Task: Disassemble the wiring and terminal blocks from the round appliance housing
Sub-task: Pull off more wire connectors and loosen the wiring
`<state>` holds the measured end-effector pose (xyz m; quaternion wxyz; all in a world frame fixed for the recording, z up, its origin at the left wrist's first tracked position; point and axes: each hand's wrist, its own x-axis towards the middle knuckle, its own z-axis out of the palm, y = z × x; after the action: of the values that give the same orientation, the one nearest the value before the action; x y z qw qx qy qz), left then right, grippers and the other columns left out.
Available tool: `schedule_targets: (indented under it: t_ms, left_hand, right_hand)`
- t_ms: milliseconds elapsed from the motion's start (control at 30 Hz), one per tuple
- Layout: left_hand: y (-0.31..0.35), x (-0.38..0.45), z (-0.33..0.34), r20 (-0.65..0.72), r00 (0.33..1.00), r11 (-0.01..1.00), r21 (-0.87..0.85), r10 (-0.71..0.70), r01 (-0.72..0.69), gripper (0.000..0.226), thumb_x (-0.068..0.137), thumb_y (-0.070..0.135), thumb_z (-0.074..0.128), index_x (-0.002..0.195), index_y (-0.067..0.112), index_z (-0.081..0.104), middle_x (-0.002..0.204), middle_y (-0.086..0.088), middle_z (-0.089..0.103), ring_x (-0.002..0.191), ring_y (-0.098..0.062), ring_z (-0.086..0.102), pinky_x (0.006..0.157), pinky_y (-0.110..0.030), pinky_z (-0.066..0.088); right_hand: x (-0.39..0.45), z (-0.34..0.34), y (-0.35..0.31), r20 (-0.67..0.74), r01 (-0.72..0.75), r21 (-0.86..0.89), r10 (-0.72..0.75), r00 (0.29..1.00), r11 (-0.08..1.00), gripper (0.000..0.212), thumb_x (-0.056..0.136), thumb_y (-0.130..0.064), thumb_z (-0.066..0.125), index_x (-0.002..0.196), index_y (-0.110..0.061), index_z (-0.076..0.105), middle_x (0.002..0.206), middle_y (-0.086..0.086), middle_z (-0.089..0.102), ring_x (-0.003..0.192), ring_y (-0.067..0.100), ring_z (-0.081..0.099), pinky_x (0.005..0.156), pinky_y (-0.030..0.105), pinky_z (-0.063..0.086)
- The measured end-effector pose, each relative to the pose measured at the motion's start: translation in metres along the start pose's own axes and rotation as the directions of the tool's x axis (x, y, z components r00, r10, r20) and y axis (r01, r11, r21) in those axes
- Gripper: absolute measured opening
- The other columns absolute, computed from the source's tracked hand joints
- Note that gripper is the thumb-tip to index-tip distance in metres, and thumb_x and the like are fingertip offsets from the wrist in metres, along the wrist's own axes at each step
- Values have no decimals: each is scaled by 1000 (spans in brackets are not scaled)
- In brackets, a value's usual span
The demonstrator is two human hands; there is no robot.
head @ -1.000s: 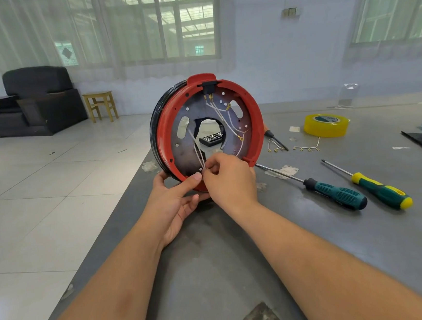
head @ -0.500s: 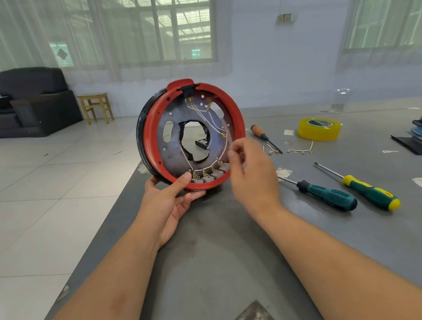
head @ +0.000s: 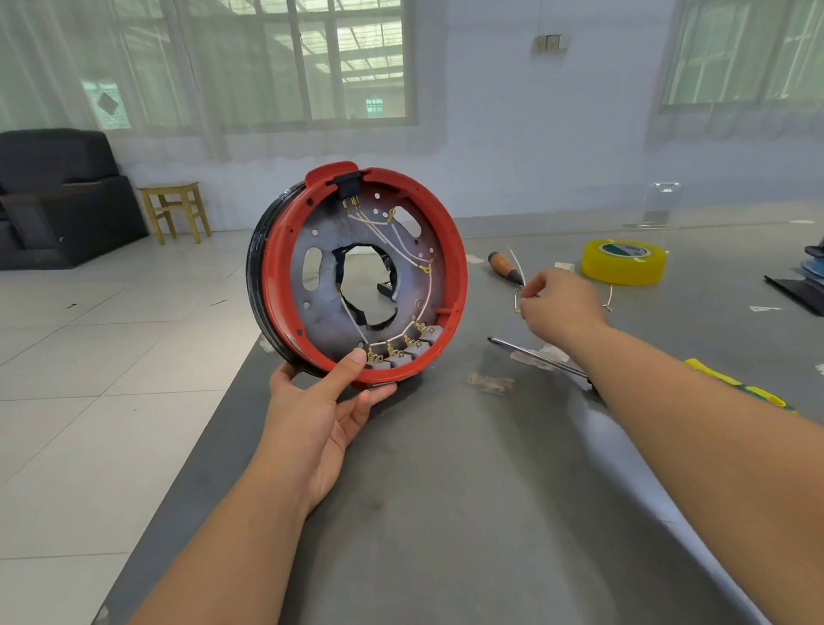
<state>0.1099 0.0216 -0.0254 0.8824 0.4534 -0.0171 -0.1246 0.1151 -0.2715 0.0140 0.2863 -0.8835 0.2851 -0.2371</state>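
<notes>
Upright at the tabletop's left edge, the round housing (head: 363,276) is gripped at its lower rim by the left hand (head: 319,408); terminal blocks (head: 401,352) remain inside. Farther right, the right hand (head: 555,303) pinches a freed wire (head: 519,271); set it down gently beside the yellow tape (head: 624,261).

No legible text or labels.

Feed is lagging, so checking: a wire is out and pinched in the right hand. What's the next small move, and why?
Probably set the wire down near the yellow tape, then return the right hand to the housing, which the left hand holds upright: wires and terminal blocks remain inside.
</notes>
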Motion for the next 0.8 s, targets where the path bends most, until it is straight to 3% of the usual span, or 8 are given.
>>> schedule_targets:
  t_ms: [100,267,367,433,533,633,800]
  left_hand:
    - [-1,4,-2,-1,1000,1000,-18,-12,12,65,90,7,78,140,23,40,111,-22,77,93,-47,76,49,-22,58]
    - [-1,7,-4,5,1000,998,-52,-21,21,71,83,9,82,139,24,41,108,-18,79,94,-48,76,48,-22,57]
    - [-1,7,-4,5,1000,998,-56,-25,26,77,75,11,84,138,24,42,110,-19,78,94,-49,76,48,-22,57]
    - [-1,8,-5,8,999,998,-59,-31,32,72,81,9,83,138,24,42,111,-20,78,95,-49,76,49,-22,57]
    - [-2,8,-6,17,999,997,-60,-37,38,67,84,8,81,137,24,43,110,-20,78,95,-49,75,49,-22,58]
    - [-1,6,-5,24,999,997,-64,-32,34,72,81,9,82,139,25,42,110,-20,78,95,-49,75,50,-22,58]
    - [0,7,-5,27,999,997,-62,-35,36,84,70,13,86,140,27,42,112,-21,77,96,-49,75,49,-22,57]
  right_hand:
    - [20,7,-6,46,9,-144,-2,999,990,25,94,-16,55,111,-15,73,112,12,70,105,32,63,77,30,50]
    - [37,25,-6,131,51,-244,-19,991,969,28,99,-21,50,116,-13,72,115,14,70,106,34,64,88,38,56]
    - [42,35,-5,203,101,-285,-43,978,953,25,100,-23,52,113,-17,72,115,10,70,101,30,62,82,33,53]
    - [44,38,-4,253,142,-292,-67,965,946,23,98,-22,54,114,-24,72,117,6,68,103,28,61,82,33,52]
    - [47,32,-2,175,145,-319,-92,980,937,26,97,-23,52,114,-28,70,118,8,67,106,32,62,85,37,54]
    - [56,16,9,39,95,-371,-87,996,924,31,94,-16,48,115,-18,71,114,15,68,103,37,63,84,38,55]
    - [69,3,30,120,30,-488,34,992,872,28,94,-16,59,119,-8,68,123,16,66,111,34,62,86,35,54]
